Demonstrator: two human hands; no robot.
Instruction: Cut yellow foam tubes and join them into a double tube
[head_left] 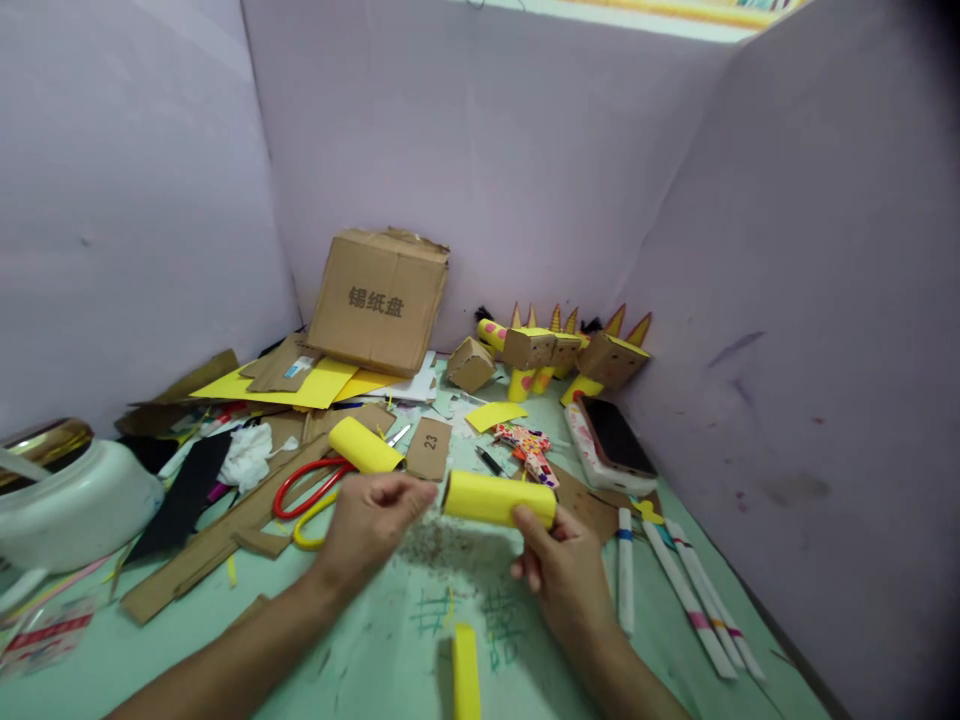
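Observation:
My right hand (pixel 559 560) grips a yellow paper-covered tube (pixel 491 498) by its right end, thumb on the front. The tube lies level above the table. Just left of its open left end is my left hand (pixel 375 515), fingers pinched together; anything between the fingertips is too small to make out. A second yellow tube (pixel 366 445) rests behind my left hand, near red-handled scissors (pixel 281 495) and a yellow scissor handle (pixel 304 530). A curved yellow strip (pixel 466 670) stands at the front edge of the view.
Cardboard animal figures (pixel 562 350) stand at the back, right of a large cardboard box (pixel 381 300). A phone (pixel 616 436) and white markers (pixel 694 600) lie at right. Cardboard scraps (pixel 202 540) and a white pot (pixel 82 515) occupy the left.

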